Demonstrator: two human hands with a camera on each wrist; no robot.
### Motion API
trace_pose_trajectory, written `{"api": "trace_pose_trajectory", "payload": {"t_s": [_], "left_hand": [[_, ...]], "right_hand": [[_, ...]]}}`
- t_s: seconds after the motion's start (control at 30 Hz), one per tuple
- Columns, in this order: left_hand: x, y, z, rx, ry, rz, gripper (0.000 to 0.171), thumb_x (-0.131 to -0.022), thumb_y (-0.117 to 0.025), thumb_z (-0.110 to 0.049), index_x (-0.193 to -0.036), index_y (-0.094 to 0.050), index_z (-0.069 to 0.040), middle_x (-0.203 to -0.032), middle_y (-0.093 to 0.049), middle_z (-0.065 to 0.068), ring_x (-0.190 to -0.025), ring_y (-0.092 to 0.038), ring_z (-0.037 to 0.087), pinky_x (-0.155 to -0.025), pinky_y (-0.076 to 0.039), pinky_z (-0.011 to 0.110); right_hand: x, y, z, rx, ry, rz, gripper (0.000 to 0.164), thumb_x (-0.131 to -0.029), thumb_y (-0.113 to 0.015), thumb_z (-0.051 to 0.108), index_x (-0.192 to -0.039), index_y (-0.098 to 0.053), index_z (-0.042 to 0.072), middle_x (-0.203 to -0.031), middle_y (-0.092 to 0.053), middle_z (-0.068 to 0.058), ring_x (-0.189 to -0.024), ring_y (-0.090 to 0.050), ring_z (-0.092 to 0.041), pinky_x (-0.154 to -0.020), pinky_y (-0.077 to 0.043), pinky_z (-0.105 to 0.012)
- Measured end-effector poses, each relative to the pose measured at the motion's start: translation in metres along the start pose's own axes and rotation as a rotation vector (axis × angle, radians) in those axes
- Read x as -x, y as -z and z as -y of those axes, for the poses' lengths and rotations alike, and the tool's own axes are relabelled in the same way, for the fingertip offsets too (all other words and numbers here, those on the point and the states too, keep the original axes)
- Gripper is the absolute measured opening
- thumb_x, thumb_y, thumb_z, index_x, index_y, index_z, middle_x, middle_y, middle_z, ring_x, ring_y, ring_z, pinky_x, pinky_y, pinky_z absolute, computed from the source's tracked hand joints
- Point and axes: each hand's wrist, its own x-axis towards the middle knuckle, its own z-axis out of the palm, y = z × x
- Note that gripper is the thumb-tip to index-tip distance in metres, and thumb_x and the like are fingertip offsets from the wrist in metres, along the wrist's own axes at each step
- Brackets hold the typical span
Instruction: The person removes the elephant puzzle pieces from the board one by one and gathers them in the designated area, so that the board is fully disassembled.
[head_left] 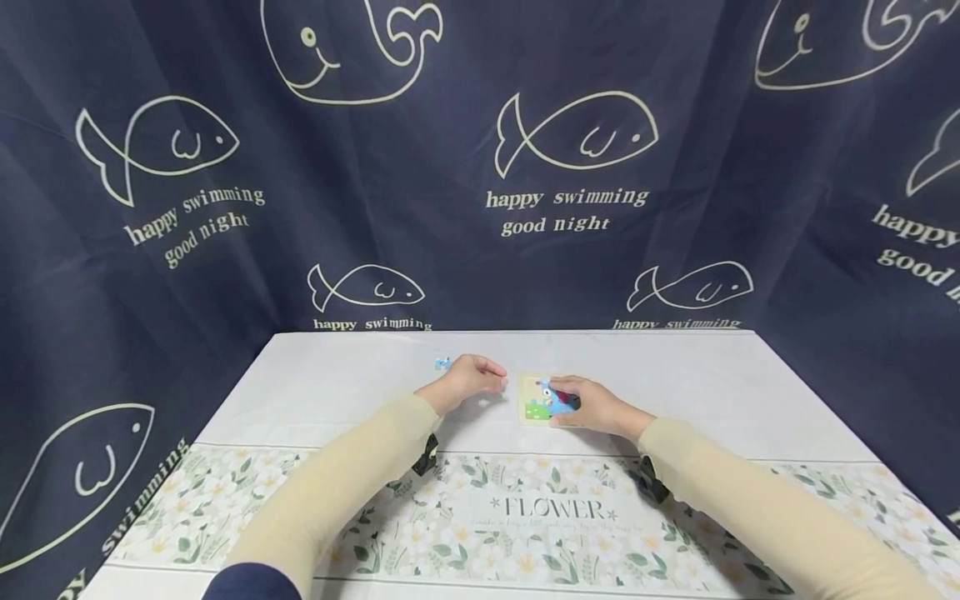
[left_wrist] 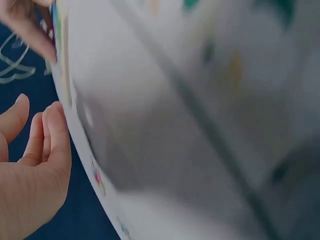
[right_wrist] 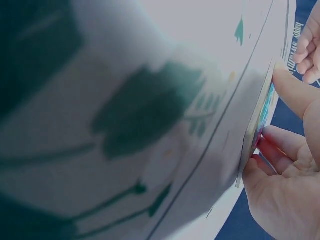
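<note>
A small square jigsaw board [head_left: 528, 416] with a pale border lies on the white tabletop. Its picture shows a blue cartoon animal and a green patch. My right hand [head_left: 596, 408] lies over its right side, covering part of the picture. In the right wrist view the thumb touches the edge of the board [right_wrist: 260, 107], and the other fingers curl against its face. Left of the board, my left hand [head_left: 471, 377] hovers, its thumb and fingertips apart in the left wrist view [left_wrist: 37, 175] with nothing seen between them.
A loose blue puzzle piece [head_left: 442, 363] lies behind and left of the left hand. Small colourful pieces [left_wrist: 97, 177] show along the table in the left wrist view. A floral printed band [head_left: 555, 533] crosses the front; a dark fish-patterned curtain [head_left: 450, 167] hangs behind.
</note>
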Motion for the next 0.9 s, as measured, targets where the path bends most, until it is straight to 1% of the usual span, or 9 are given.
{"api": "trace_pose_trajectory", "payload": {"t_s": [0.1,0.23,0.3,0.37,0.53,0.63,0.77,0.9], "left_hand": [[0.004,-0.009,0.002,0.02,-0.007,0.015,0.022,-0.082,-0.074,-0.005,-0.104,-0.07,-0.002,-0.088,-0.07,0.007,-0.081,-0.07,0.018,-0.079,-0.055,0.027],[0.007,-0.016,0.004,-0.021,-0.019,0.01,0.022,-0.081,-0.077,-0.008,-0.101,-0.071,-0.004,-0.084,-0.068,0.004,-0.074,-0.067,0.013,-0.074,-0.054,0.025],[0.007,-0.019,0.004,-0.045,-0.031,0.013,0.021,-0.081,-0.077,-0.008,-0.1,-0.071,-0.003,-0.084,-0.068,0.004,-0.073,-0.065,0.012,-0.072,-0.054,0.024],[0.007,-0.022,0.002,-0.068,-0.047,0.022,0.022,-0.08,-0.078,-0.007,-0.1,-0.071,-0.003,-0.085,-0.068,0.003,-0.075,-0.063,0.011,-0.072,-0.054,0.024],[0.007,-0.032,-0.003,-0.117,-0.09,0.043,0.024,-0.077,-0.08,-0.007,-0.1,-0.072,-0.004,-0.091,-0.071,0.004,-0.081,-0.06,0.01,-0.081,-0.051,0.024],[0.007,-0.038,-0.004,-0.139,-0.11,0.061,0.025,-0.077,-0.08,-0.006,-0.1,-0.072,-0.005,-0.093,-0.071,0.004,-0.08,-0.06,0.01,-0.08,-0.051,0.024],[0.009,-0.044,-0.006,-0.204,-0.127,0.083,0.026,-0.076,-0.081,-0.006,-0.1,-0.072,-0.006,-0.092,-0.07,0.002,-0.077,-0.056,0.008,-0.073,-0.049,0.021],[0.011,-0.047,-0.011,-0.305,-0.155,0.092,0.028,-0.075,-0.082,-0.005,-0.1,-0.071,-0.005,-0.088,-0.066,0.001,-0.076,-0.052,0.008,-0.071,-0.046,0.02]], "right_hand": [[-0.001,-0.001,-0.001,-0.01,-0.003,0.007,0.075,-0.082,-0.077,0.031,-0.142,-0.045,0.0,-0.15,-0.039,-0.022,-0.139,-0.032,-0.044,-0.114,-0.027,-0.056],[-0.002,-0.002,-0.001,-0.028,-0.003,0.013,0.075,-0.082,-0.077,0.031,-0.142,-0.045,0.0,-0.149,-0.039,-0.023,-0.139,-0.032,-0.044,-0.114,-0.028,-0.056],[-0.001,-0.002,-0.002,-0.037,-0.002,0.015,0.074,-0.082,-0.077,0.031,-0.142,-0.045,0.0,-0.149,-0.038,-0.023,-0.139,-0.032,-0.044,-0.114,-0.027,-0.056],[-0.001,0.0,-0.003,-0.033,0.003,0.013,0.074,-0.083,-0.077,0.031,-0.142,-0.045,-0.001,-0.149,-0.038,-0.024,-0.139,-0.032,-0.045,-0.114,-0.027,-0.057],[-0.001,0.003,-0.005,-0.025,0.021,-0.002,0.072,-0.084,-0.076,0.029,-0.141,-0.045,-0.002,-0.149,-0.038,-0.025,-0.138,-0.032,-0.046,-0.113,-0.027,-0.058],[-0.001,0.004,-0.005,-0.037,0.025,0.0,0.072,-0.083,-0.076,0.028,-0.141,-0.045,-0.002,-0.149,-0.038,-0.025,-0.138,-0.032,-0.045,-0.114,-0.027,-0.057],[-0.001,0.002,-0.005,-0.036,0.035,0.008,0.073,-0.083,-0.077,0.028,-0.141,-0.045,-0.003,-0.148,-0.039,-0.025,-0.138,-0.033,-0.045,-0.113,-0.028,-0.057],[-0.001,0.0,-0.006,-0.04,0.025,0.006,0.072,-0.084,-0.076,0.028,-0.141,-0.045,-0.002,-0.149,-0.039,-0.025,-0.138,-0.033,-0.045,-0.114,-0.028,-0.056]]}}
